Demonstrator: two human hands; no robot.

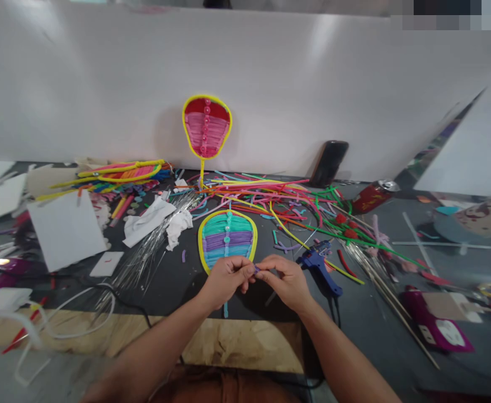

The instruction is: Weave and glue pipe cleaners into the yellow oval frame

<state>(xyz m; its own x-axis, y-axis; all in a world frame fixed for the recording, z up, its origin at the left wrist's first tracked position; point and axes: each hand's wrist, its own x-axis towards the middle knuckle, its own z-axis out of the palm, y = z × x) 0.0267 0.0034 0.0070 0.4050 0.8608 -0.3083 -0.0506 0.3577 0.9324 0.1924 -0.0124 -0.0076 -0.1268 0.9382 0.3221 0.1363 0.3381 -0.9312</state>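
At nine o'clock from the short purple piece (257,269), a purple device (8,274) lay at the far edge of view, beside a loop of white cable (112,308). Next along the counter (174,296) came a white sheet (67,232), between nine and ten o'clock, with a rainbow bundle of pipe cleaners (122,172) beyond it at ten. A sheaf of silver wires (148,246) slanted toward nine, and a crumpled tissue (179,228) lay near its upper end.

Between eleven and twelve, a red-and-pink fan (197,126) with a yellow rim stood upright before the white panel (103,84). At eleven, close by, lay a teal, purple and blue fan (216,239), its lower edge partly hidden by the left hand (227,280). That hand's fingertips pinched the purple piece from one side; the right hand (286,280) pinched it from the other, the two sets of fingertips nearly meeting above the counter.

Loose pipe cleaners (270,196) heaped up at twelve. A blue glue gun (321,267) lay at three, just beside the right hand. A phone (330,162) leaned on the panel at one, and a red can (373,197) sat at two.
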